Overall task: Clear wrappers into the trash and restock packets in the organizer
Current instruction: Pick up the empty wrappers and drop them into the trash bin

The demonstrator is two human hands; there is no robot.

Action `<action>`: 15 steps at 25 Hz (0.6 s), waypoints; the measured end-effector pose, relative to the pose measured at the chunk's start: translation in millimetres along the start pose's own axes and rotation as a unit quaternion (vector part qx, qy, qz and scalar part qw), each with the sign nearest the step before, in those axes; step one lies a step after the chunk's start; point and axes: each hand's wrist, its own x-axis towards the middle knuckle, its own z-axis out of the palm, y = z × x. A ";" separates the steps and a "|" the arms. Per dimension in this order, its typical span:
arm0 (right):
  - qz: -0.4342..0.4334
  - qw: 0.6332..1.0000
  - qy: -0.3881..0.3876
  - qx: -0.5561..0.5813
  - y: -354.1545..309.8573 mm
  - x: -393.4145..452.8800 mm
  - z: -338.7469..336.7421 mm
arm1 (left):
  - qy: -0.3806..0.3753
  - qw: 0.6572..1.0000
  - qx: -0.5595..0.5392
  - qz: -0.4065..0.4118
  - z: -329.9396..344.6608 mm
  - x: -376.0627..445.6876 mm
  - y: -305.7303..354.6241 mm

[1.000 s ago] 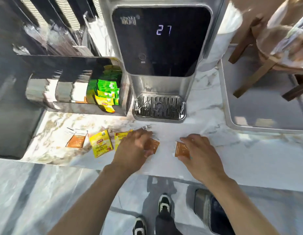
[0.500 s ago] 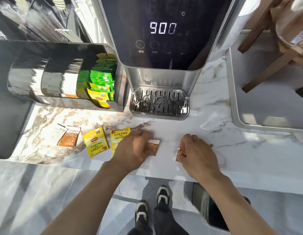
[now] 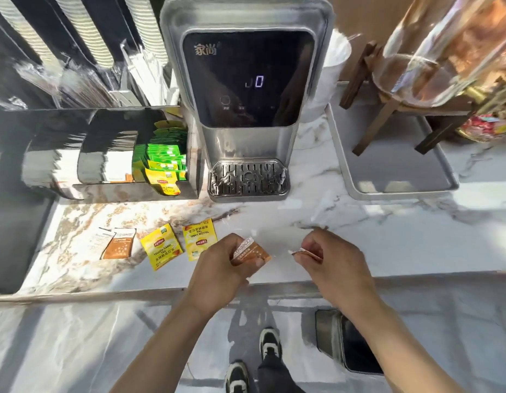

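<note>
Both hands have lifted their orange packets clear of the desk since the earlier frames, where they pressed them flat on the marble. Left hand is clamped on an orange packet, held tilted with its white printed edge up. Right hand pinches a second orange piece between fingertips, mostly hidden; packet or wrapper cannot be told. Left of the left hand, two yellow Lipton packets lie flat on the desk, one just beside the hand; farther left lies another orange-and-white packet. Beyond these stands the organizer, its right compartment holding green and yellow packets. Ahead of both hands stands a water dispenser. Below the right hand, on the floor, sits a trash bin.
</note>
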 end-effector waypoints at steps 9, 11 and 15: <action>0.127 0.984 0.127 0.006 53.2 -119.7 -67.4 | -0.032 0.980 0.162 0.110 54.5 -50.7 55.6; 0.151 0.976 0.154 0.006 81.9 -148.4 -83.3 | -0.057 0.974 0.177 0.133 84.9 -58.9 67.5; 0.200 0.960 0.195 -0.012 167.2 -204.1 -106.7 | -0.110 0.961 0.201 0.154 177.6 -78.8 79.6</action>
